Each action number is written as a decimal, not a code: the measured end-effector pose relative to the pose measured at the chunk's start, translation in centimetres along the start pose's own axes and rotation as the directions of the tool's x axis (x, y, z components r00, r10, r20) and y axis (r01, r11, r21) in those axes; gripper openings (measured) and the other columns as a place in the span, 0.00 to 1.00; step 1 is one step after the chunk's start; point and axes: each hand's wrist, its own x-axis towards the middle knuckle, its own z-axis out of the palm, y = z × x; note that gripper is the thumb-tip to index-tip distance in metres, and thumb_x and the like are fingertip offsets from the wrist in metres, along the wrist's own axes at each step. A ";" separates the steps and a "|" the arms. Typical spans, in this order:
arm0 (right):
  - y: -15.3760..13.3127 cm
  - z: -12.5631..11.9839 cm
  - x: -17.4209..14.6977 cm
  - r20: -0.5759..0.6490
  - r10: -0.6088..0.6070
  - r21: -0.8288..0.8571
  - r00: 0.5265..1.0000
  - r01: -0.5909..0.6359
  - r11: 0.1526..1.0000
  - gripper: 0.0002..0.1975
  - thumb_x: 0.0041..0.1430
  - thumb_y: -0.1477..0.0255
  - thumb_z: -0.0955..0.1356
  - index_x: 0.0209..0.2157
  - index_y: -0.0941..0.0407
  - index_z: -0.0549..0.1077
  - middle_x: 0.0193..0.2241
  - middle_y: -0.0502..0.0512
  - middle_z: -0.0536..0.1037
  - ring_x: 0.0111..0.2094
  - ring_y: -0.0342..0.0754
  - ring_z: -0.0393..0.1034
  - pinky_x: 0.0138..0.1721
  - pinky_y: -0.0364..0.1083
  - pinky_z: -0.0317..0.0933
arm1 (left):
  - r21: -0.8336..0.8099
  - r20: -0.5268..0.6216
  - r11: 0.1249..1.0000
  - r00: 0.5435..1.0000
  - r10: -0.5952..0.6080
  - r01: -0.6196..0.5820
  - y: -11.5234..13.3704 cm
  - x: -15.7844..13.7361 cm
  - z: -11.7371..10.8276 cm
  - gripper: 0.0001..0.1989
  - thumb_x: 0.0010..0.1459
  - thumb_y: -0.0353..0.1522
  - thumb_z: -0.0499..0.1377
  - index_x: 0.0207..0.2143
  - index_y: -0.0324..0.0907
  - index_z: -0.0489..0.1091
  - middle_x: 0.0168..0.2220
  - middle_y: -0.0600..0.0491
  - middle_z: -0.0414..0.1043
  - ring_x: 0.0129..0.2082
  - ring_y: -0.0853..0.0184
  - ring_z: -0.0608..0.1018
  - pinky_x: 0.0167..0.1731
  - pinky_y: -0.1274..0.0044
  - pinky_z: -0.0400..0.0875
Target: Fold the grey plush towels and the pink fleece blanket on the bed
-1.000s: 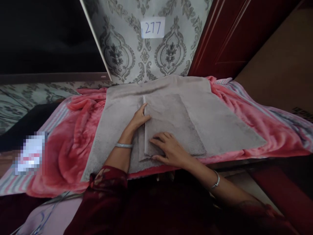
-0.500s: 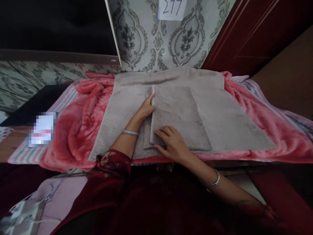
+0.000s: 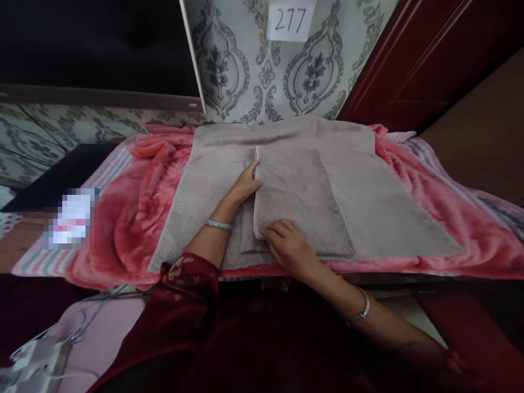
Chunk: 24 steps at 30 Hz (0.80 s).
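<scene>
A folded grey plush cloth (image 3: 301, 202) lies in layers on a wider spread of grey fabric (image 3: 393, 207). At its left edge, my left hand (image 3: 246, 182) is closed, thumb along the fold and the other fingers partly hidden behind it. My right hand (image 3: 290, 243) pinches the near left corner of the upper layer, its fingertips together. That corner looks slightly raised and rounded, while a lower layer shows beneath it on the left. Each wrist wears a silver-coloured bangle.
Under the grey fabric lies a pink plush blanket (image 3: 118, 229) with a striped border. A dark screen (image 3: 98, 49) stands at the back left. Patterned wallpaper bears a paper marked 277 (image 3: 290, 21). A red wooden panel (image 3: 380, 65) rises at the right; a power strip (image 3: 41, 360) sits lower left.
My right hand's fingers, spread apart before, have closed on the near left corner, and that corner has lifted a little. My left hand keeps its hold on the left edge.
</scene>
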 end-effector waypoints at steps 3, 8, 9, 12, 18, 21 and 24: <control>0.0 -0.1 0.2 -0.040 -0.036 -0.005 0.999 0.036 0.999 0.13 0.65 0.80 0.62 0.43 0.56 0.77 0.37 0.59 0.76 0.41 0.54 0.66 0.42 0.52 0.62 | 0.098 -0.051 0.991 0.994 0.096 -0.090 0.1 0.0 -0.1 0.46 0.42 0.19 0.57 0.68 0.37 0.61 0.60 0.42 0.72 0.59 0.51 0.75 0.62 0.58 0.69; 0.1 0.9 0.3 -0.007 -0.073 -0.003 0.997 0.073 0.997 0.09 0.62 0.81 0.65 0.38 0.55 0.74 0.34 0.56 0.74 0.39 0.51 0.64 0.39 0.49 0.60 | 0.361 -0.131 0.927 0.979 0.154 -0.098 0.5 -0.2 0.1 0.43 0.42 0.20 0.59 0.65 0.42 0.66 0.62 0.45 0.72 0.62 0.50 0.73 0.64 0.60 0.67; 0.1 1.2 0.3 -0.010 -0.072 -0.006 0.997 0.072 0.997 0.09 0.61 0.81 0.65 0.38 0.55 0.74 0.34 0.55 0.74 0.39 0.51 0.64 0.39 0.49 0.60 | 0.396 -0.146 0.914 0.976 0.159 -0.089 0.6 -0.2 0.1 0.42 0.43 0.21 0.59 0.64 0.42 0.66 0.62 0.45 0.72 0.62 0.50 0.73 0.64 0.60 0.67; -0.1 1.6 0.4 -0.011 -0.079 -0.010 0.997 0.079 0.997 0.08 0.61 0.81 0.66 0.37 0.55 0.73 0.34 0.54 0.74 0.39 0.51 0.65 0.38 0.49 0.61 | 0.472 -0.189 0.879 0.965 0.181 -0.072 0.8 -0.5 0.2 0.39 0.47 0.23 0.59 0.65 0.39 0.65 0.62 0.43 0.72 0.61 0.51 0.74 0.63 0.61 0.68; -0.1 -0.7 1.6 0.093 -0.093 0.056 0.991 0.089 0.994 0.04 0.62 0.78 0.69 0.35 0.55 0.76 0.34 0.54 0.77 0.39 0.52 0.71 0.40 0.49 0.67 | 0.624 -0.224 0.779 0.942 0.252 -0.060 0.4 -0.8 0.6 0.35 0.54 0.23 0.54 0.66 0.41 0.64 0.59 0.43 0.73 0.60 0.53 0.74 0.62 0.62 0.69; 2.1 -2.9 2.8 0.126 -0.090 0.205 0.988 0.063 0.977 0.06 0.67 0.72 0.68 0.42 0.54 0.78 0.36 0.53 0.79 0.41 0.50 0.74 0.43 0.47 0.69 | 0.665 -0.232 0.746 0.940 0.251 -0.035 0.4 -1.1 0.6 0.35 0.55 0.24 0.53 0.66 0.41 0.63 0.56 0.42 0.74 0.58 0.53 0.76 0.60 0.63 0.71; 6.0 -4.2 4.1 0.054 0.096 0.129 0.994 -0.102 0.986 0.14 0.70 0.69 0.65 0.52 0.55 0.77 0.46 0.60 0.81 0.48 0.52 0.75 0.50 0.51 0.69 | 0.691 -0.260 0.723 0.931 0.258 -0.007 0.9 -1.3 0.1 0.33 0.57 0.27 0.54 0.67 0.43 0.63 0.56 0.42 0.71 0.54 0.53 0.77 0.56 0.63 0.74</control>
